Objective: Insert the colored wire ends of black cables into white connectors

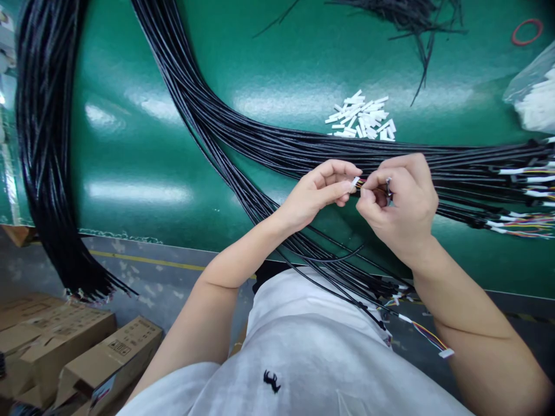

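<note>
Pinched in the fingertips of my left hand (323, 188) is a small white connector (355, 181). Thin coloured wires (361, 184) run from it to my right hand (401, 202), whose thumb and forefinger are closed on them. A dark metallic piece (389, 188) shows among the curled fingers of my right hand; its kind I cannot make out. Both hands are above the black cable bundle (277, 141) on the green table. In front of my shirt, several cables hang over the edge, one ending in coloured wires and a white connector (446, 352).
A pile of short white tubes (364, 118) lies beyond the bundle. Black ties (403, 14), a red ring (526, 32) and a plastic bag (537, 95) are farther off. Another cable bundle (45, 144) drapes over the left edge, above cardboard boxes (108, 358).
</note>
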Demonstrator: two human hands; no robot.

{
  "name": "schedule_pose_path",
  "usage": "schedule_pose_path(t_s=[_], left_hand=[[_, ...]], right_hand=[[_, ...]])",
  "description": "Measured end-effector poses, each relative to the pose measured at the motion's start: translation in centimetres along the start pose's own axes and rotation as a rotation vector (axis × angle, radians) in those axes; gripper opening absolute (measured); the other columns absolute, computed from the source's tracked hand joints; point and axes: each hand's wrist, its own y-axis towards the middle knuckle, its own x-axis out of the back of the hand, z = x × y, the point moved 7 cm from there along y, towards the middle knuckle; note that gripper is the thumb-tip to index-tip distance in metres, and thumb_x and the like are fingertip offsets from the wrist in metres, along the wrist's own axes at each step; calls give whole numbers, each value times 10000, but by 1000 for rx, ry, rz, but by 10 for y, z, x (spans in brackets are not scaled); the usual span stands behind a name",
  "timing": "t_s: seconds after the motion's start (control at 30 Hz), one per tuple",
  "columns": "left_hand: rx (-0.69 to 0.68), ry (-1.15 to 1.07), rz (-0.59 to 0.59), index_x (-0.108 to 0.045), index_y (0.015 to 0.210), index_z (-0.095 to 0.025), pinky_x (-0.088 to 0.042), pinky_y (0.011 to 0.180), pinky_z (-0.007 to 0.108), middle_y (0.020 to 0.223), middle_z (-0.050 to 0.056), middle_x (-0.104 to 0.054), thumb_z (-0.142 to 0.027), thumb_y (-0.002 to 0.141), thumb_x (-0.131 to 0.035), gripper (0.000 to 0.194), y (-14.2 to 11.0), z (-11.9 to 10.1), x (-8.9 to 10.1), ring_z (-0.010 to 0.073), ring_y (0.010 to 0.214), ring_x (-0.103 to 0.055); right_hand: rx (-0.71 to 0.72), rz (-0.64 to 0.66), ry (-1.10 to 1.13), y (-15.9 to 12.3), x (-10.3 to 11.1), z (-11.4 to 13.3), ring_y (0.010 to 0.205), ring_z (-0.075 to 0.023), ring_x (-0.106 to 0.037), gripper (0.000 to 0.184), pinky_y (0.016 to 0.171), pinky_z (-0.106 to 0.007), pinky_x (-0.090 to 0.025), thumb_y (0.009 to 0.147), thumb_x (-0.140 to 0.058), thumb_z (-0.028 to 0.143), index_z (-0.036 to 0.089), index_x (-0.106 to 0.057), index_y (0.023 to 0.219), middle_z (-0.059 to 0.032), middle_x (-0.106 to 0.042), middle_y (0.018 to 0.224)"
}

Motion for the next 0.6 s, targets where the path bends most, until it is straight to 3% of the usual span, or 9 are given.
schedule_pose_path(t_s=[0.27,0.4,0.6], left_hand=[[-8,-17,1,-689,1022,-218,-424,588,208,903,-33,-646,-457,817,-864,360,0,-3,-3,22,630,-497],[-42,22,-19,-653,1055,-232,-436,606,208,846,-43,-622,-470,826,-851,385,1,-2,-2,37,637,-482],[-199,193,-8,-650,985,-209,-437,630,200,858,-33,-609,-538,915,-749,350,0,-9,1,32,654,-493]], right_hand=[[103,-29,2,-1,0,5,789,-204,-657,145,588,-335,-530,928,-607,149,284,-637,971,-65,-670,958],[57,-13,2,1,1,5,770,-195,-652,154,611,-348,-538,942,-634,162,296,-682,1001,-59,-670,970],[43,24,93,4,4,6,729,-177,-639,136,594,-336,-512,947,-686,169,300,-719,970,-33,-675,942]])
